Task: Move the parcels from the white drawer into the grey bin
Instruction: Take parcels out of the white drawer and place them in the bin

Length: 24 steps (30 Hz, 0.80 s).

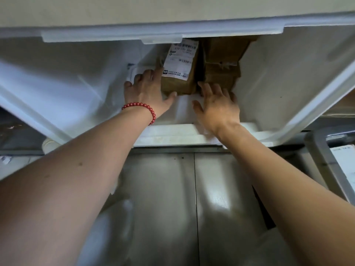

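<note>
Brown cardboard makes up two parcels side by side at the back of the open white plastic drawer (172,135). One is a brown box with a white shipping label (178,85), and a plain taped brown box (221,54) sits just to its right. A flat white packet (134,70) lies toward the drawer's left wall.

Beyond the drawer's front right corner, the grey plastic bin (318,150) shows something white inside, so I judge the task partly done, with at least these parcels left.

The left hand (146,91), wearing a red bead bracelet (142,107), brackets the labelled box's near left corner. Its fingers are spread fairly straight over the packet and its thumb is on the near face, not yet clamped. The right hand (217,106) is open and holds nothing. Its fingertips are at the plain box's near face, though I cannot tell if they touch.
</note>
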Tool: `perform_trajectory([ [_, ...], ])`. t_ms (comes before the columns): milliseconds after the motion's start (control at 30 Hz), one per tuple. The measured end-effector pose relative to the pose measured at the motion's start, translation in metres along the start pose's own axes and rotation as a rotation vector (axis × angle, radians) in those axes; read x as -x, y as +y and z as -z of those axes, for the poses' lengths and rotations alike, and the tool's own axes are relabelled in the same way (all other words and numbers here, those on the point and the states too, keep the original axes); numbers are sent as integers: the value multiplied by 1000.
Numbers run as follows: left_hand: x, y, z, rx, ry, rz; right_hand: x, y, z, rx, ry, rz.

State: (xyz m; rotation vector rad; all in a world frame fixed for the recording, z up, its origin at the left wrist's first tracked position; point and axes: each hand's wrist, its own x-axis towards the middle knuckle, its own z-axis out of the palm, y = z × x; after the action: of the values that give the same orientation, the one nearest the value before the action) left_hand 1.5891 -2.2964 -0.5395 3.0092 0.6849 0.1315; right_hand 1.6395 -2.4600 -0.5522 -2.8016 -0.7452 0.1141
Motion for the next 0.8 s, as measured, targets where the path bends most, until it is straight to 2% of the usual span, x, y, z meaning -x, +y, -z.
perform_trajectory([
  [167,-4,-2,-24,79,-60,43,-24,0,-3,-179,-8,-83],
  [333,-13,-4,-27,283,-93,99,-34,-11,-8,-337,-121,-67],
  [433,-15,1,-29,503,-100,172,-34,-16,-12,-416,-148,-81],
  [567,-11,5,-32,846,-69,377,-33,-17,-11,-545,-159,-120],
  [800,-11,-4,-36,1199,-202,529,-31,-19,-6,-577,-146,-153],
])
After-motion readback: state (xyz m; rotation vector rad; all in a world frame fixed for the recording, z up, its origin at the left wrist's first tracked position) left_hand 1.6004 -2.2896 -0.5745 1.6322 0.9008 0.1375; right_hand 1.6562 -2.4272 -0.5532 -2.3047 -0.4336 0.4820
